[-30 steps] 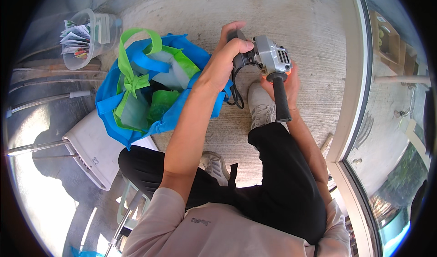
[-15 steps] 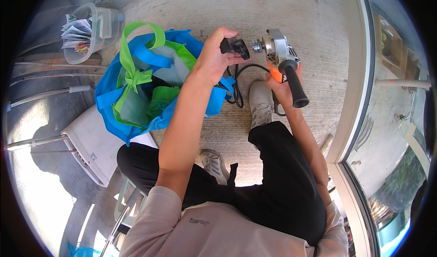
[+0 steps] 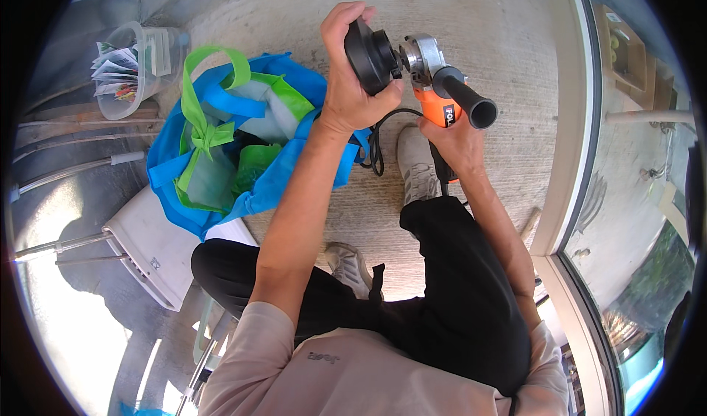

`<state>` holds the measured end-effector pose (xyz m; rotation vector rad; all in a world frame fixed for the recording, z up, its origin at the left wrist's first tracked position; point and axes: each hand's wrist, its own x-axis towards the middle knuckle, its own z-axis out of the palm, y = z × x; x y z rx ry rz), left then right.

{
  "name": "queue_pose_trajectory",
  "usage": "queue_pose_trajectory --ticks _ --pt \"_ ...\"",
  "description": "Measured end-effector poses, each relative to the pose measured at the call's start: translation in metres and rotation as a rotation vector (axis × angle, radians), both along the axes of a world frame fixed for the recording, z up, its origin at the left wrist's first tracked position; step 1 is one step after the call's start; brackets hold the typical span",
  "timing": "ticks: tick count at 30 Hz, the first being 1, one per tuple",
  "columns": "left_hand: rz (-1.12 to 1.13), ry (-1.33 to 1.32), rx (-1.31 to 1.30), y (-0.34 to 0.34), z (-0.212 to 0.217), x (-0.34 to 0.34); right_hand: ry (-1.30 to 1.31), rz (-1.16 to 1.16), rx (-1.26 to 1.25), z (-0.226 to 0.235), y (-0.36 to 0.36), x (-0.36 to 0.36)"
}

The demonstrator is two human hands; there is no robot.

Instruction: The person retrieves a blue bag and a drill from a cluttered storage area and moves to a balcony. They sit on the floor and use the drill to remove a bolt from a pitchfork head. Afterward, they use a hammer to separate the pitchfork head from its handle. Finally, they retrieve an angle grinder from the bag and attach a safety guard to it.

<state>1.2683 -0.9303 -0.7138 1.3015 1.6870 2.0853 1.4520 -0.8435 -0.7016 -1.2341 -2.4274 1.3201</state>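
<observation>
My left hand (image 3: 347,96) is closed round the rim of a black round shroud-like attachment (image 3: 366,57), its narrow collar turned right. My right hand (image 3: 460,149) grips an orange angle grinder (image 3: 442,110) by its body. The grinder's silver gear head (image 3: 426,54) points away from me, its spindle facing left at the attachment's collar. Whether collar and spindle touch, I cannot tell. A black side handle (image 3: 471,101) sticks out toward me on the right. Beneath my hands a black power cord (image 3: 377,143) loops down beside my shoe.
A blue bag with green handles (image 3: 166,177) stands left of my left forearm. Behind it is a clear plastic tub (image 3: 147,29) with leaflets. A white panel-like box (image 3: 147,250) lies nearer. The glass door frame (image 3: 563,195) runs along the right; my shoes (image 3: 417,164) rest on the concrete.
The attachment has been turned, so its wide round side now shows. It has come closer to the grinder's spindle. The grinder has shifted slightly left and away from me.
</observation>
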Motion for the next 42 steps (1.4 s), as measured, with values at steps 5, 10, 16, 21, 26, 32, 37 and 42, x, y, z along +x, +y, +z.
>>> queue_pose_trajectory --ticks 5,10,16,21,26,32,37,42 --pt "0.07 0.292 -0.128 0.001 0.014 0.004 0.047 -0.077 0.031 -0.001 0.001 0.0" --pt "0.064 0.433 -0.274 0.0 0.025 0.005 -0.049 -0.065 0.029 0.001 0.002 -0.001" --pt "0.093 0.26 -0.246 -0.007 0.004 0.003 -0.104 -0.102 -0.023 0.002 0.001 -0.005" --pt "0.038 0.219 -0.269 -0.003 -0.001 0.002 -0.087 -0.092 -0.06 0.011 0.002 -0.008" --pt "0.01 0.219 -0.23 0.003 0.0 0.002 -0.1 -0.075 -0.098 0.013 0.0 -0.009" --pt "0.057 -0.088 -0.035 0.011 -0.005 0.006 -0.087 -0.058 -0.115 0.031 -0.006 -0.016" --pt "0.106 -0.171 0.031 0.017 0.004 0.013 -0.067 -0.044 -0.173 0.04 -0.007 -0.02" --pt "0.085 -0.209 -0.026 0.023 0.005 0.012 -0.092 -0.023 -0.275 0.043 -0.011 -0.021"
